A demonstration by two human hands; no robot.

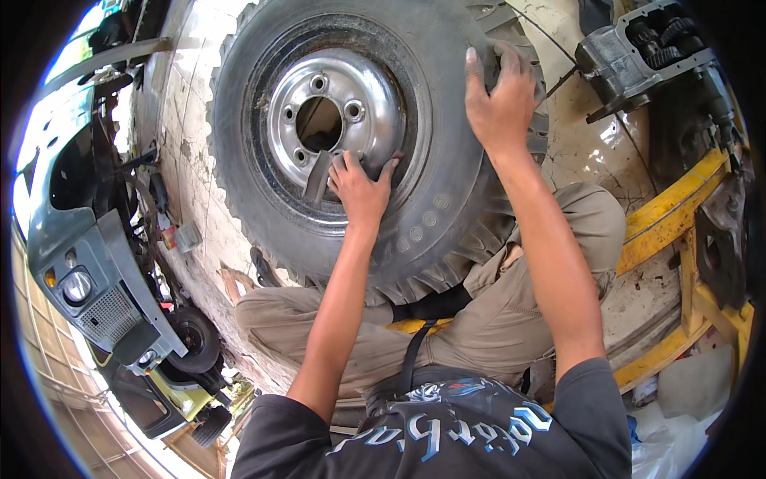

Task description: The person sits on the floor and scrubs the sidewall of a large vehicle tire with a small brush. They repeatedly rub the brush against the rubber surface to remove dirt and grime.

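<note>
A large black tyre [447, 120] with chunky tread lies in front of my crossed legs, fitted on a bare-metal wheel rim [377, 96] with a round centre hole and several bolt holes. My left hand [363, 190] is down on the near side of the rim, its fingers curled against a flat grey strip [317, 177] and the thumb set apart to the right. What the strip is made of I cannot make out. Over the tyre's right side rests my right hand [504, 102], thumb and fingers spread, with nothing visible in it.
At the upper right is a metal gear housing [610, 68] with exposed gears. Yellow steel frame parts [674, 203] stand right of my knee. A grey-blue vehicle [96, 263] with a headlight stands at left, a yellowish one [187, 391] beyond it. The tiled floor [191, 120] is stained.
</note>
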